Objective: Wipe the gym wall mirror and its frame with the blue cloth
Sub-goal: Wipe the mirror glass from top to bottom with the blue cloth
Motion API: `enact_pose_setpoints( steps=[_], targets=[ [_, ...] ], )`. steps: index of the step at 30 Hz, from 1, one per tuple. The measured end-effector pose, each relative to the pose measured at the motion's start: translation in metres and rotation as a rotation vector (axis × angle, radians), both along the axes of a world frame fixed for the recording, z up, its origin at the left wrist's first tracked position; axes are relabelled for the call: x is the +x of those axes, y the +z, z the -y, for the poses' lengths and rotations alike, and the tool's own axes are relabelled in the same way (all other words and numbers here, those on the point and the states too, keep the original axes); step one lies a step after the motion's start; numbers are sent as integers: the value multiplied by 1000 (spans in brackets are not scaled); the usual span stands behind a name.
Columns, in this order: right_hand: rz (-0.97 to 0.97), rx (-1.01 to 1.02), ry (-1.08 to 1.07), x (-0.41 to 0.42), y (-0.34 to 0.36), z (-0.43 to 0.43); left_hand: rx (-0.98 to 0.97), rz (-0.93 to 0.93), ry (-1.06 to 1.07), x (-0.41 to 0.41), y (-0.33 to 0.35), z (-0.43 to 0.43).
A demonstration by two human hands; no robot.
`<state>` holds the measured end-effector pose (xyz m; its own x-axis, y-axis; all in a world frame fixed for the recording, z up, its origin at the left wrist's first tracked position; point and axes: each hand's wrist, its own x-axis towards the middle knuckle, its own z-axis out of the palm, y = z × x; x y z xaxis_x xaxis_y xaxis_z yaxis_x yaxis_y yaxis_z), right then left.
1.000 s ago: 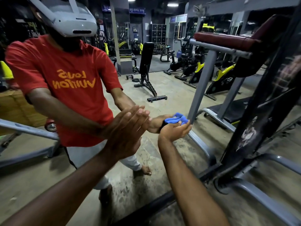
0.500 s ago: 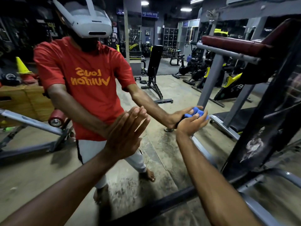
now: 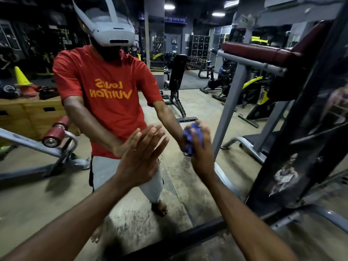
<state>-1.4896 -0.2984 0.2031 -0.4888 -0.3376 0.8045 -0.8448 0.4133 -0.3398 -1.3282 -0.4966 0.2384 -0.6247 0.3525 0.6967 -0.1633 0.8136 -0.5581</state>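
I stand close to the wall mirror point(image 3: 37, 204), which shows a reflected person in a red shirt and a white headset. My left hand point(image 3: 139, 157) lies flat on the glass, fingers straight and pointing up. To its right, my right hand point(image 3: 202, 153) grips the bunched blue cloth point(image 3: 190, 140) and presses it against the glass, meeting its own reflection. The mirror's black frame runs along the bottom point(image 3: 188, 236) and slants up on the right point(image 3: 293, 140), where its paint is scuffed white.
A grey steel machine with a maroon pad point(image 3: 263, 53) stands at the right by the frame, and its tubes point(image 3: 323, 213) cross the floor at lower right. The glass reflects a black bench point(image 3: 177, 80), a wooden box point(image 3: 28, 113), a yellow cone and exercise bikes.
My right hand with the cloth slid right across the glass, then back left, and its fingers now point up. My left hand stays flat on the mirror. The view has shifted.
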Motion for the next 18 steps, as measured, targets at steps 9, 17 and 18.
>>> enact_pose_setpoints(
  steps=[9, 17, 18],
  targets=[
    [93, -448, -296, -22, -3, -27, 69, 15, 68, -33, -16, -24],
    [-402, 125, 41, -63, -10, -51, 157, 4, 122, -53, -24, -49],
    [-367, 122, 25, -67, -3, -61, 153, 12, 115, -55, -26, -52]
  ],
)
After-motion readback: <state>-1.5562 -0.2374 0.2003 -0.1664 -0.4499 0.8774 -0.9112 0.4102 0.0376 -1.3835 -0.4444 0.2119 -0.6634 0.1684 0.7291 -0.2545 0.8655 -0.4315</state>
